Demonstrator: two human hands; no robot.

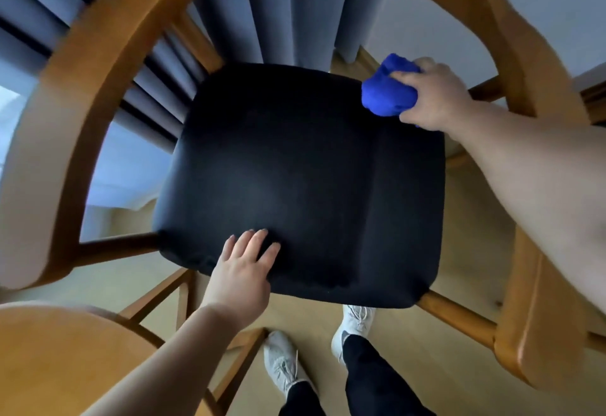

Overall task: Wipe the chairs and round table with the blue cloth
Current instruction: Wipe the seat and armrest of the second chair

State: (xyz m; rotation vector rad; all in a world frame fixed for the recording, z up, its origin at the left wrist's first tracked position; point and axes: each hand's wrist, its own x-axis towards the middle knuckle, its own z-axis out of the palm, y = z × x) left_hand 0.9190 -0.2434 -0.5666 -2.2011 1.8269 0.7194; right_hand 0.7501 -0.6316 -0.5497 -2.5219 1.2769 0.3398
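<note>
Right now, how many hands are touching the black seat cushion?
2. The left hand lies flat on the black seat cushion at its near edge. The right hand presses the bunched blue cloth at the far right corner.

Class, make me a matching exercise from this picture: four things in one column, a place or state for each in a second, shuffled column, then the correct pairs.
Things:
1. blue cloth
2. left hand
3. seat cushion
4. shoes

Places or states:
A. on the wooden floor, below the seat's near edge
B. bunched in the right hand at the seat's far right corner
C. black, inside the curved wooden frame
D. flat on the seat's near edge

Pairs: 1-B, 2-D, 3-C, 4-A
</note>
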